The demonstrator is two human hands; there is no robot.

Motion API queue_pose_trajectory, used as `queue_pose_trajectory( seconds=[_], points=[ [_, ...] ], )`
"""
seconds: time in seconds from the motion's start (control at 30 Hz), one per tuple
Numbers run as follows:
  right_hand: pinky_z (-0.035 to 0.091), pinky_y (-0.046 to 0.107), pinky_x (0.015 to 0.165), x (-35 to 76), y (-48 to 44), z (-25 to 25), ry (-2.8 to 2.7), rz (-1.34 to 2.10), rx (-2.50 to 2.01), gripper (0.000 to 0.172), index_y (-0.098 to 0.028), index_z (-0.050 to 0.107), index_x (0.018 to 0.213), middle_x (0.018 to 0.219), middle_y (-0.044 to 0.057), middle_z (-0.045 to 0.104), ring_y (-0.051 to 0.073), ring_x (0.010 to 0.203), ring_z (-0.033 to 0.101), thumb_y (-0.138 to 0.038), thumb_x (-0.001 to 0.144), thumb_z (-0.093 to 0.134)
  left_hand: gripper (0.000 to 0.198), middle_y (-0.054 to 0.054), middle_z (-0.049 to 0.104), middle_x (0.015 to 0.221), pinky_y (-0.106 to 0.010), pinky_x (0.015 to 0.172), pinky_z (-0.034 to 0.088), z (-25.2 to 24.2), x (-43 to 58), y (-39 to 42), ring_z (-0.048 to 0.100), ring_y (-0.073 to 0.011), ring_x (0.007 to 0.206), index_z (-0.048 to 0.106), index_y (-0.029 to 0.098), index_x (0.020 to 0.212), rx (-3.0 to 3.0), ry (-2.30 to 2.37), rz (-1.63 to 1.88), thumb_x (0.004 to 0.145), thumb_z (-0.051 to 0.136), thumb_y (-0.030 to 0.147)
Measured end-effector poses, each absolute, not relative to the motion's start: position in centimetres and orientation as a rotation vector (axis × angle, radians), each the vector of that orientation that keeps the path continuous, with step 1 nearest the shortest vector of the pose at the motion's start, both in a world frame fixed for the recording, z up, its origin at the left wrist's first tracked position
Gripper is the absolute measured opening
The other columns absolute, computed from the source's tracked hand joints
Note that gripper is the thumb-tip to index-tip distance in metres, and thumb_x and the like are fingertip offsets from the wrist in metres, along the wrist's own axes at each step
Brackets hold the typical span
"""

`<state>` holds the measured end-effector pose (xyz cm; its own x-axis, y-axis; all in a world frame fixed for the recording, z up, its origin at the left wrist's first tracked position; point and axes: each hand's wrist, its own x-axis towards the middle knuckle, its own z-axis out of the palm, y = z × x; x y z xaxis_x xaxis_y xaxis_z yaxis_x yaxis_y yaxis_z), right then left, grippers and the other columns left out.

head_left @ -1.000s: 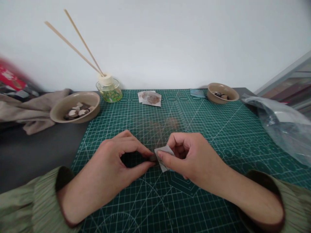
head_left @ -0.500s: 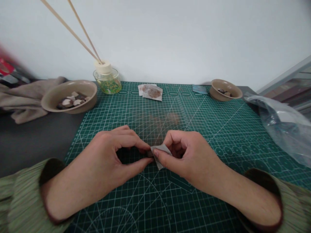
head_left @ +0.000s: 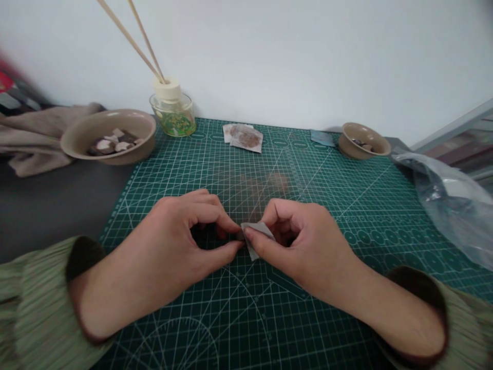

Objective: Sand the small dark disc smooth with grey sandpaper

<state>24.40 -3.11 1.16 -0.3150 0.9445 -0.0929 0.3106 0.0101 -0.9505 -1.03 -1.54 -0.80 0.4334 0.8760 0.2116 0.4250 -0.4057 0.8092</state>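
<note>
Over the middle of the green cutting mat [head_left: 185,313] my two hands meet. My left hand [head_left: 192,236] pinches a small dark brown piece [head_left: 240,235] between thumb and fingertips; most of it is covered, so its exact kind cannot be made out. A small folded sheet of sandpaper [head_left: 254,239], pale grey on its back, is gripped by thumb and fingers of my right hand [head_left: 296,236]. The sheet lies against the right end of the brown piece. Brown dust [head_left: 275,182] is spread on the mat just beyond my hands.
Two used sandpaper pieces [head_left: 246,139] lie at the back, with a blue-grey piece [head_left: 322,137] farther right. A large bowl [head_left: 142,146] of small pieces, a cloth [head_left: 42,128] and a reed diffuser [head_left: 173,110] stand left. A smaller bowl [head_left: 346,146] and plastic bag [head_left: 442,205] are right.
The view has tilted and shifted slightly, so the bowls and diffuser appear higher. Both hands keep their grips, with the sandpaper still against the brown piece, which shows a little less.
</note>
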Motion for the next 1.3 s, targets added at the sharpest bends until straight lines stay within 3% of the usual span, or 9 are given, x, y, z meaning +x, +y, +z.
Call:
queue_pose_trajectory(
  seconds=[0.63, 0.93, 1.07, 1.3],
  points=[
    [0.038, 0.028, 0.051, 24.06, -2.8, 1.66, -1.685, 1.303, -1.321, 0.06, -0.027, 0.063, 0.07, 0.059, -0.006, 0.059, 0.011, 0.054, 0.044, -0.055, 0.1, 0.107, 0.012, 0.001, 0.088, 0.089, -0.03, 0.068, 0.057, -0.75, -0.72, -1.34, 0.079, -0.0192, 0.078, 0.099, 0.035, 0.09, 1.966, 1.098, 0.815, 0.096, 0.091, 0.028],
    [0.039, 0.028, 0.053, 24.18, -2.74, 1.54, -1.698, 1.324, -1.318, 0.061, -0.027, 0.062, 0.071, 0.061, -0.006, 0.058, 0.013, 0.059, 0.051, -0.057, 0.099, 0.107, 0.012, 0.002, 0.086, 0.085, -0.03, 0.063, 0.053, -0.98, -0.61, -1.54, 0.077, -0.0184, 0.074, 0.097, 0.034, 0.085, 1.958, 1.114, 0.818, 0.094, 0.09, 0.03],
    [0.038, 0.028, 0.051, 24.21, -2.92, 1.49, -1.694, 1.411, -1.299, 0.055, -0.027, 0.065, 0.073, 0.062, -0.006, 0.061, 0.012, 0.056, 0.049, -0.053, 0.101, 0.105, 0.012, 0.003, 0.085, 0.084, -0.031, 0.062, 0.052, -0.84, -0.84, -1.57, 0.076, -0.0182, 0.073, 0.097, 0.036, 0.087, 1.961, 1.108, 0.814, 0.095, 0.091, 0.029],
    [0.041, 0.028, 0.054, 24.2, -2.97, 1.39, -1.74, 1.286, -1.268, 0.044, -0.027, 0.062, 0.072, 0.06, -0.007, 0.061, 0.011, 0.057, 0.054, -0.03, 0.099, 0.096, 0.013, 0.003, 0.084, 0.083, -0.032, 0.062, 0.051, -0.62, -0.82, -1.43, 0.075, -0.0185, 0.072, 0.096, 0.036, 0.086, 1.955, 1.103, 0.823, 0.095, 0.09, 0.028]
  ],
)
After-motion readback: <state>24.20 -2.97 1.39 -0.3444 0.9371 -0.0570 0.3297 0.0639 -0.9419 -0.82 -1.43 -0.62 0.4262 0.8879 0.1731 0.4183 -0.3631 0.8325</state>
